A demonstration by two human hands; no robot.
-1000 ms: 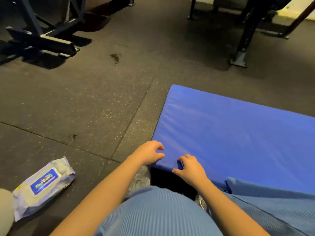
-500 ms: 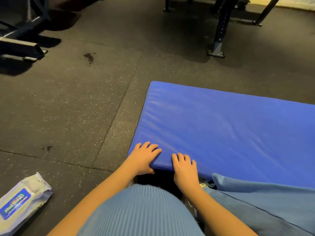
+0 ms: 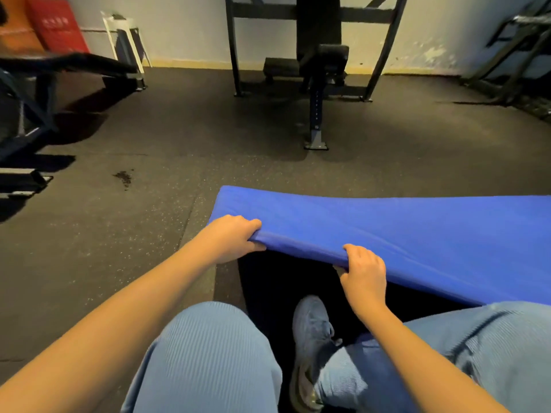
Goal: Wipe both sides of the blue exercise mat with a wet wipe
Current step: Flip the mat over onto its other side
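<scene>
Gripping near edge of blue exercise mat (image 3: 417,234) with left hand (image 3: 229,238) and right hand (image 3: 365,272), both clamped round it — tilted up off floor (image 3: 104,234). Underside lost in shadow — far right cut off.

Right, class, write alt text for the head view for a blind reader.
The left hand and right hand grip the near edge of a blue mat, raised off the dark floor. A shoe shows below; a gym frame stands behind.
</scene>
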